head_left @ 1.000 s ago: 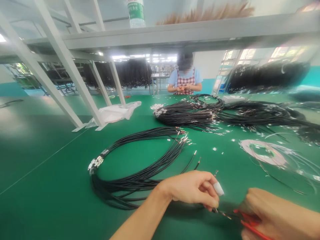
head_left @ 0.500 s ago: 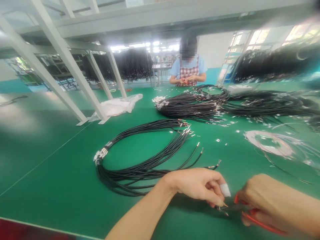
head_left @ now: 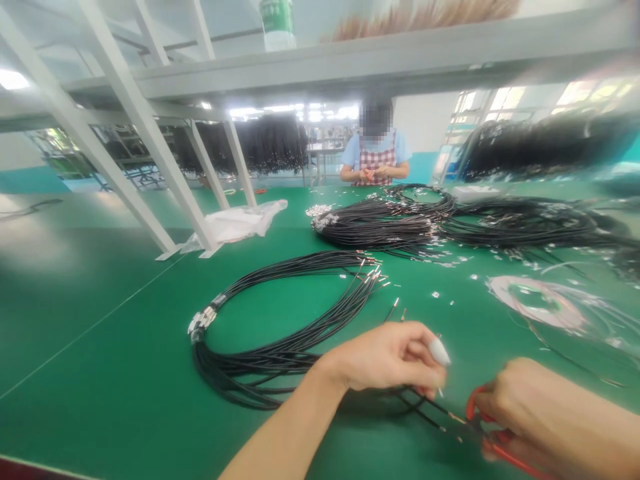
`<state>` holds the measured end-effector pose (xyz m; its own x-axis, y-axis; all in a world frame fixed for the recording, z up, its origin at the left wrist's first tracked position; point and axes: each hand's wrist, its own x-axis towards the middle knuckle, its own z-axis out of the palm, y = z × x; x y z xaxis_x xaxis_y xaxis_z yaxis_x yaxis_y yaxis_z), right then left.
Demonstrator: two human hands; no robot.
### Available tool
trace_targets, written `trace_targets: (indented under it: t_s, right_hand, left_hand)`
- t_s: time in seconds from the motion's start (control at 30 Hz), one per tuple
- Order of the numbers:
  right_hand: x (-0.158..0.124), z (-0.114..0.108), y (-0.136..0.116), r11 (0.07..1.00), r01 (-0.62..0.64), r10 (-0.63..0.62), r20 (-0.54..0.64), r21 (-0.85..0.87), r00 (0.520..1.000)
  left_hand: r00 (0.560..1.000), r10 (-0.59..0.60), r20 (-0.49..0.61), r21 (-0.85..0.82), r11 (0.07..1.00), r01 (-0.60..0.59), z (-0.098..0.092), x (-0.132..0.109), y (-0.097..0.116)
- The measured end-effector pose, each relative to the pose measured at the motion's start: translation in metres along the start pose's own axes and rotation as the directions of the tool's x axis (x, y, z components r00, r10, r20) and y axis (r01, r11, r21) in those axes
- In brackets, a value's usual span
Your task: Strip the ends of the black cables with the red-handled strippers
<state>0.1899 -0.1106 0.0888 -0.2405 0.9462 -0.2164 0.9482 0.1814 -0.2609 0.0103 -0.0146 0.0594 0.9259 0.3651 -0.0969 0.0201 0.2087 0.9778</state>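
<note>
My left hand (head_left: 395,360) is closed in a pinch above the table, with a white wrap (head_left: 439,352) round one finger. A thin pale bit shows under its fingertips; what they grip is mostly hidden. Below and right of it, thin black cable ends (head_left: 425,415) point toward my right hand (head_left: 525,407). That hand is wrapped round scissors with red handles (head_left: 515,457). Their blades are blurred near a coppery cable tip. A looped bundle of black cables (head_left: 285,357) lies to the left, passing behind my left forearm, its silvery connectors (head_left: 201,321) gathered at the left end.
Farther back lies a large heap of black cables (head_left: 380,223), with white scraps scattered round it. A pale coil (head_left: 500,293) sits at right. White shelf legs (head_left: 150,153) and a plastic bag (head_left: 240,223) stand left. Across the table a person in a checked apron (head_left: 377,163) works.
My left hand has drawn up and slightly left, away from the scissors. Cable ends now show between the hands. My right hand keeps its hold on the scissors. The camera view has tilted up slightly.
</note>
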Motion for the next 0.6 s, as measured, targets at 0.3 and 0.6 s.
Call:
trace_targets:
  t_s: [0.3,0.6]
  right_hand:
    - [0.047,-0.013,0.067,0.79,-0.217,0.428,-0.263,0.573,0.865]
    - [0.127,0.033,0.035,0.517,-0.035,0.467,-0.248,0.855,0.849]
  left_hand:
    - [0.561,0.462,-0.687,0.676,0.688,0.262,-0.051,0.005,-0.02]
    - [0.569,0.559,-0.603,0.798,0.423,0.43,-0.049,0.017,-0.03]
